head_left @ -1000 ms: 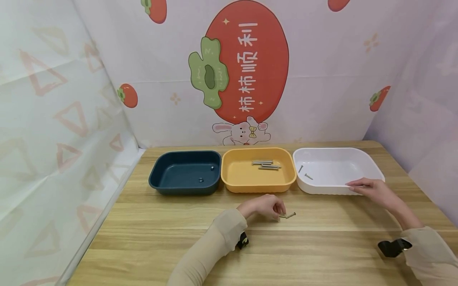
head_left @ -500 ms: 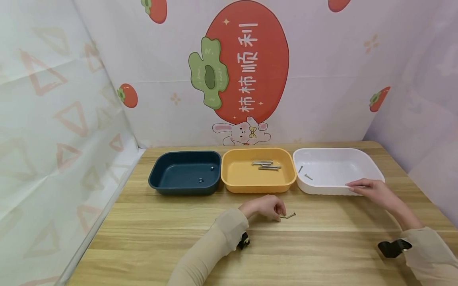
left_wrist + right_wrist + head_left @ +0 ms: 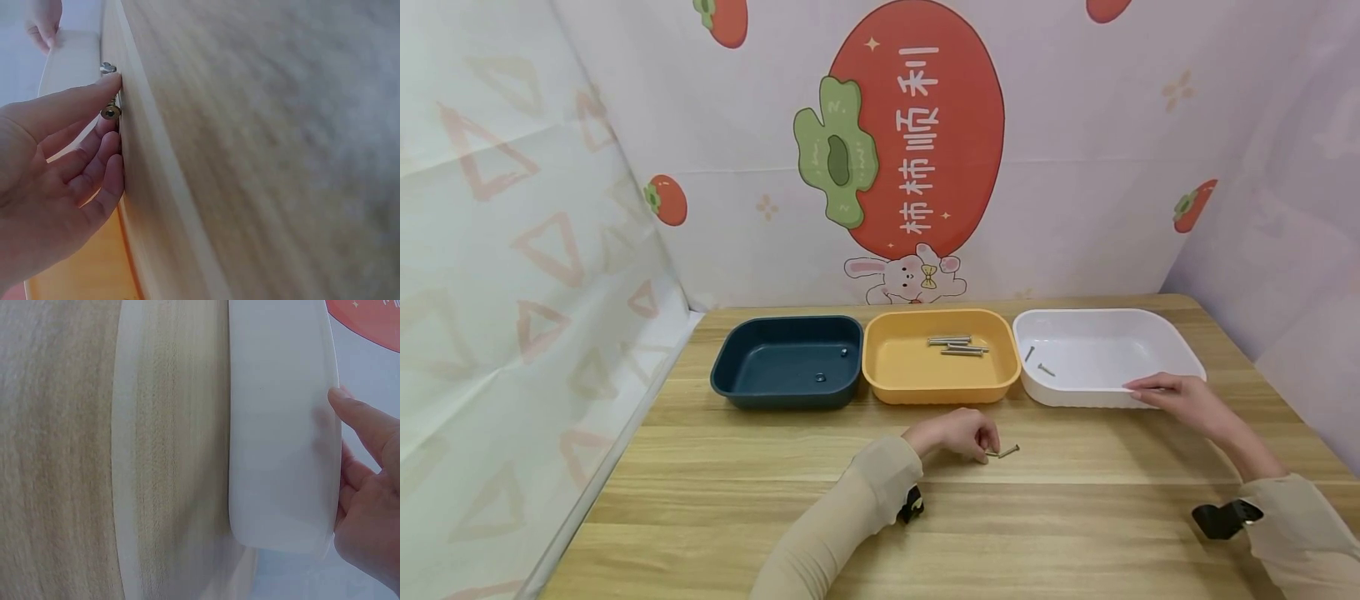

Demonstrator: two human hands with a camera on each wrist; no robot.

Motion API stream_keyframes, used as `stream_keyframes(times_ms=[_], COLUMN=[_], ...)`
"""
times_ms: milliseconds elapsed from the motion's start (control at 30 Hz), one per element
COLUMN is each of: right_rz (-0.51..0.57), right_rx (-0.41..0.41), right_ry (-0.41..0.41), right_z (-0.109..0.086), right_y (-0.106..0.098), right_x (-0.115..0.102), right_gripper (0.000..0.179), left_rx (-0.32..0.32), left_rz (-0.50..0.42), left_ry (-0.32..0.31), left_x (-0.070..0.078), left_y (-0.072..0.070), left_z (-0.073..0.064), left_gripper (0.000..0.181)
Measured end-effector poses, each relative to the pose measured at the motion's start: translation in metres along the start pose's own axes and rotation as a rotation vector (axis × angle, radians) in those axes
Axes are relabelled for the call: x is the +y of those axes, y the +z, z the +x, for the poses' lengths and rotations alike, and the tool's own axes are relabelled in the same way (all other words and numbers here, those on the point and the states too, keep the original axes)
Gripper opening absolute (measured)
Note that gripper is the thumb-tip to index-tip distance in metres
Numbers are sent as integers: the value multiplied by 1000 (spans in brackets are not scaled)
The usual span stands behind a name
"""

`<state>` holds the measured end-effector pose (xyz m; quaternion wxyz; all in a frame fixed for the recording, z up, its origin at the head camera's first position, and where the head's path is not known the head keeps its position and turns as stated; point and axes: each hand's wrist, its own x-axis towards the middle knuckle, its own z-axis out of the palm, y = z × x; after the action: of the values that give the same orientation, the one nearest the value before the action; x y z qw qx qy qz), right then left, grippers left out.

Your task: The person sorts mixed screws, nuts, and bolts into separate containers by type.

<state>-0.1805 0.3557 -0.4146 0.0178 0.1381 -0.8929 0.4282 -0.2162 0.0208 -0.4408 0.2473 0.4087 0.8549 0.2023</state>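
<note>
My left hand (image 3: 958, 433) is low over the table in front of the yellow tray (image 3: 943, 397). Its thumb and fingers pinch a small brass-coloured screw (image 3: 110, 112), whose head faces the left wrist camera. Just beyond the fingertips a second screw (image 3: 1010, 451) lies on the wood. At the right, my right hand (image 3: 1180, 402) grips the front rim of the white tray (image 3: 1082, 398), thumb on the outer wall and fingers over the inner side, as the right wrist view shows. Two small screws (image 3: 1047, 370) lie inside that tray at its left end.
A dark blue tray (image 3: 786, 398) with two small metal pieces, perhaps nuts, stands at the left, beside the yellow one. Several long bolts (image 3: 958, 346) lie in the yellow tray. The three trays form a row on the wooden table (image 3: 715, 517), before a printed cloth backdrop (image 3: 1075, 208).
</note>
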Motion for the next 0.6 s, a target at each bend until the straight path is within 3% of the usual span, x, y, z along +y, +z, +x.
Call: stream_keyframes(times_ms=[600], right_rz=[-27], right_rx=[10], right_ry=[-1], right_z=[0], right_y=[0], right_x=[1], right_gripper=[23], left_rx=[18], left_rz=[6], left_ry=[16], left_x=[1], left_y=[0], left_z=[0], left_gripper=[8])
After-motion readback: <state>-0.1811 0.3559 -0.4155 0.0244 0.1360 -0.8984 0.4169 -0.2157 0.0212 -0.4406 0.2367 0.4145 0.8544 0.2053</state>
